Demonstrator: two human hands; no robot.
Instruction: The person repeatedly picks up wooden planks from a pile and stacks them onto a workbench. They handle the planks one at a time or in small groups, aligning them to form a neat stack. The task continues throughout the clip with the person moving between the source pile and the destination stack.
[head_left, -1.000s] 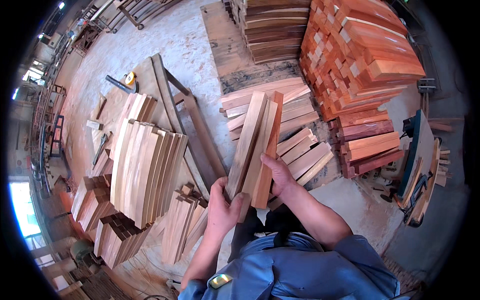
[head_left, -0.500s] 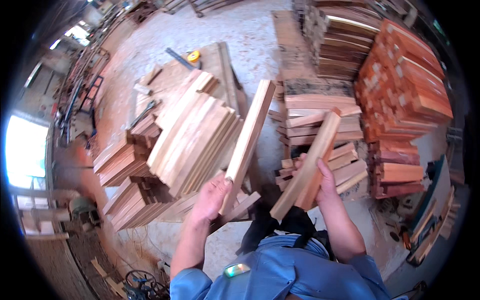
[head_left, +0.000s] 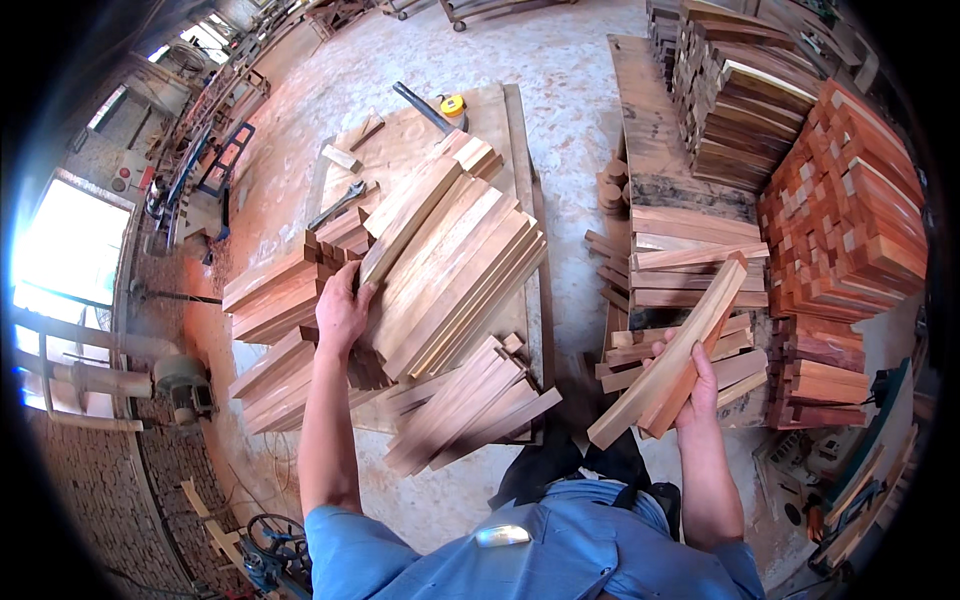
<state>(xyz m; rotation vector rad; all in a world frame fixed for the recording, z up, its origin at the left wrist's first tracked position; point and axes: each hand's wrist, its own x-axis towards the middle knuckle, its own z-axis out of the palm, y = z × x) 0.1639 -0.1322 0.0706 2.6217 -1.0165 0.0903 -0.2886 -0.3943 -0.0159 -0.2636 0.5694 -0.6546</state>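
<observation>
My left hand is closed on the near end of a pale wooden strip. That strip lies along the left side of the top of a stack of similar strips. Over on the right, my right hand grips two wooden strips side by side, one pale and one redder. They are held tilted in the air, their far ends pointing away and to the right. Some of the right fingers are hidden behind the wood.
A plywood board carries the stack, a yellow tape measure and a wrench. Loose strips overhang its near edge. Reddish blocks are piled high at right. A motor stands at left.
My left hand has moved left and away, bringing its strip from the air down onto the stack. My right hand still holds its two strips. The view has shifted.
</observation>
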